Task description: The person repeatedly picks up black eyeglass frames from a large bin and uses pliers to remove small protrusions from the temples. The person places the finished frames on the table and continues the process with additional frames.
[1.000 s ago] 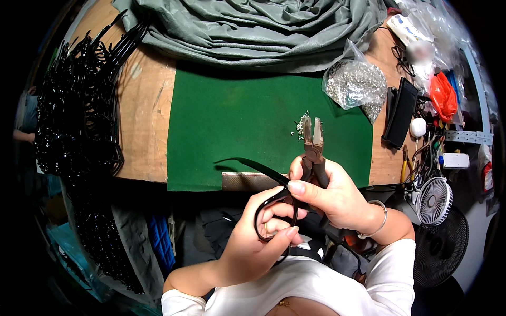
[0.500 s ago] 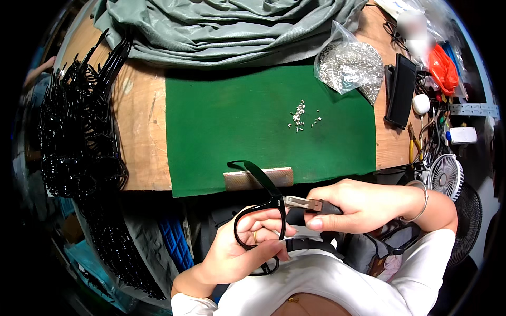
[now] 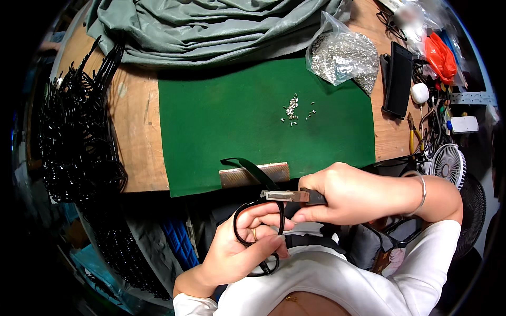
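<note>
My left hand (image 3: 240, 253) pinches a black wire loop (image 3: 255, 237) while my right hand (image 3: 342, 195) squeezes pliers (image 3: 290, 196) onto it — mid-job, I judge, with silver beads (image 3: 292, 109) waiting on the green mat (image 3: 221, 126).

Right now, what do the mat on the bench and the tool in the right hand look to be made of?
Green mat: looks like felt or similar soft sheet; flat, matte, no glare. Tool in the right hand: bare metal jaws with a dull shine, dark handles, probably plastic-coated. Likely pliers.
</note>
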